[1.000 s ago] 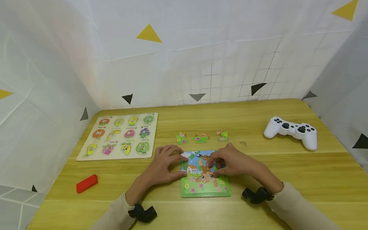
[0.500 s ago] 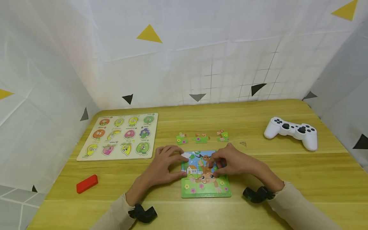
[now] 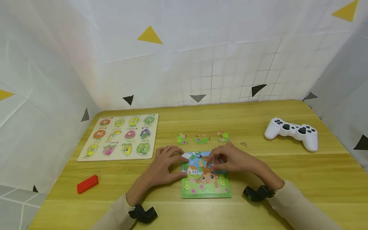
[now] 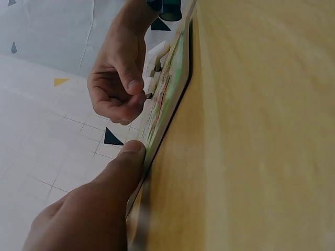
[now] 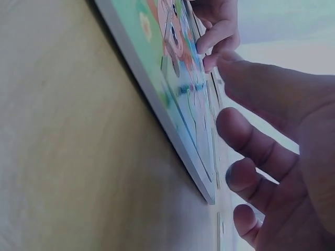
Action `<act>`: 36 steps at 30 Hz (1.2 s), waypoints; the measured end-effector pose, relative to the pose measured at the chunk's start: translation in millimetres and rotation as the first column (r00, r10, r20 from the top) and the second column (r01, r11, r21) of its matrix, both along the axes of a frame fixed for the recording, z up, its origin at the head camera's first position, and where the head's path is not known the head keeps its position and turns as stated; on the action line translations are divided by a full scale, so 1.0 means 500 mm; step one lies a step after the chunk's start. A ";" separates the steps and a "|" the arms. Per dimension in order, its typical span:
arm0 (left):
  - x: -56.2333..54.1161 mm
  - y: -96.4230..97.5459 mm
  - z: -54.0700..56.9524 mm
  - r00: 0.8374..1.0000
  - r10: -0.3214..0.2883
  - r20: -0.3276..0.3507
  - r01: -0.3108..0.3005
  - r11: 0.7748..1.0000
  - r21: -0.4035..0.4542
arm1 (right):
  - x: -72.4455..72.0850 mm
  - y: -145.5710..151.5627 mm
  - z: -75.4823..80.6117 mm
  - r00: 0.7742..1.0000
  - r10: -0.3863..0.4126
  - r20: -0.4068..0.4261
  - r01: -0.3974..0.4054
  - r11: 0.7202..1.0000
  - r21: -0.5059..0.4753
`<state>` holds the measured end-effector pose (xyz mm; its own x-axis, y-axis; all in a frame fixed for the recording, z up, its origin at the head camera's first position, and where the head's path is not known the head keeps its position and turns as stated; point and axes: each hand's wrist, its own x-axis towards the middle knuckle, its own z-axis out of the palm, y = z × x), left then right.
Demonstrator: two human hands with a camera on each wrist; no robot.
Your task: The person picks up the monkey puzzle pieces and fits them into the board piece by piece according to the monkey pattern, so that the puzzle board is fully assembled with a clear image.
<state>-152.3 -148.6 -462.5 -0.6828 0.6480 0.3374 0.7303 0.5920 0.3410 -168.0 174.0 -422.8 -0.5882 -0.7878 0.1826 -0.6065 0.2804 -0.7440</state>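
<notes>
A monkey picture puzzle board (image 3: pixel 205 191) lies flat in front of me in the head view, with a house and flowers on it. My left hand (image 3: pixel 165 166) rests at its left side, fingers spread, thumb against the board's edge; the left wrist view shows the thumb (image 4: pixel 133 148) there. Over the upper right of the board is my right hand (image 3: pixel 230 159), thumb and forefinger close together. Whether they pinch a piece is hidden. Three loose puzzle pieces lie in a row behind the board: left (image 3: pixel 182 139), middle (image 3: pixel 201 139) and right (image 3: pixel 223 136).
A fruit peg puzzle (image 3: pixel 119 137) lies at the left rear, with a red block (image 3: pixel 87 184) nearer the front. On the right is a white game controller (image 3: pixel 291 132). Pale sheets with triangles hang behind the wooden table (image 3: pixel 201 214).
My right hand has shifted slightly up and left over the board, and its thumb has drawn closer to the forefinger. The left hand and the loose puzzle pieces stay in place.
</notes>
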 end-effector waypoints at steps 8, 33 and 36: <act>0.002 -0.001 -0.006 1.000 0.000 0.000 0.000 1.000 -0.004 | -0.012 -0.004 -0.002 0.999 -0.030 -0.012 0.029 0.999 -0.034; -0.001 -0.001 -0.004 1.000 -0.001 -0.027 0.001 1.000 -0.009 | -0.070 -0.067 0.027 0.990 -0.139 0.024 0.137 0.990 0.044; -0.001 -0.001 -0.004 1.000 -0.002 -0.026 0.002 1.000 -0.011 | -0.080 -0.081 0.030 0.989 -0.149 -0.015 0.149 0.988 0.043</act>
